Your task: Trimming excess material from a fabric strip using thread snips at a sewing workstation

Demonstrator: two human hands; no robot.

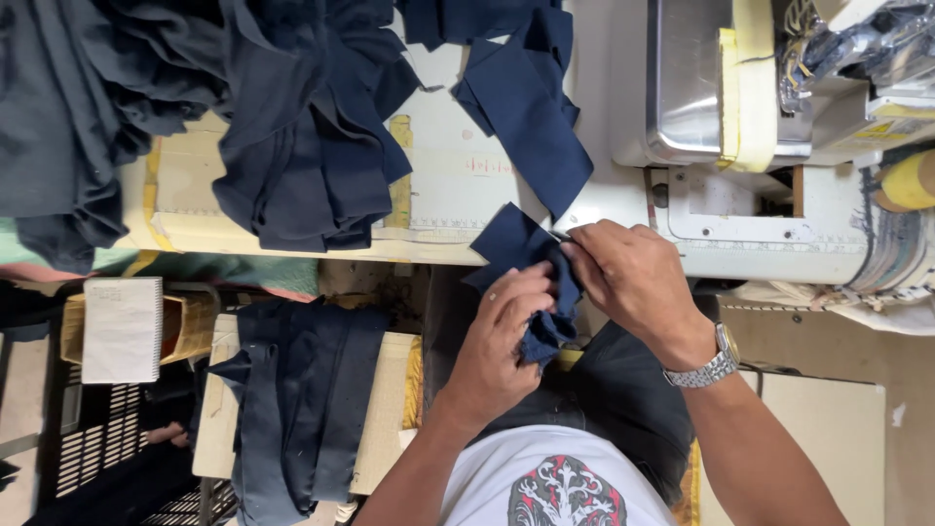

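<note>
- Holding a small navy fabric piece [526, 268] between them, both hands work at the front edge of the worktop [458, 195]; the left hand [502, 336] is closed around the bunched lower part, thumb and fingers pressed into the cloth; the right hand [628, 273] pinches the upper edge near the sewing machine [740, 88], fingers curled shut on it.
- Judging progress: the piece is not yet under the needle, so stitching on it seems not begun; a long navy strip [526, 107] lies flat on the worktop just behind it; a heap of dark garments [292, 127] sits to the left, and a stack of folded navy pieces [302, 399] rests on a low board [390, 409] beside the person's knee; which pile is finished and which is waiting cannot be told.
- Hard to make out: the needle area is cut off at the top edge; the right fingertips hide whatever small thing glints at the cloth's corner; the fabric's seams are lost in the dark colour; a wristwatch [706, 368] shows on the right wrist.
</note>
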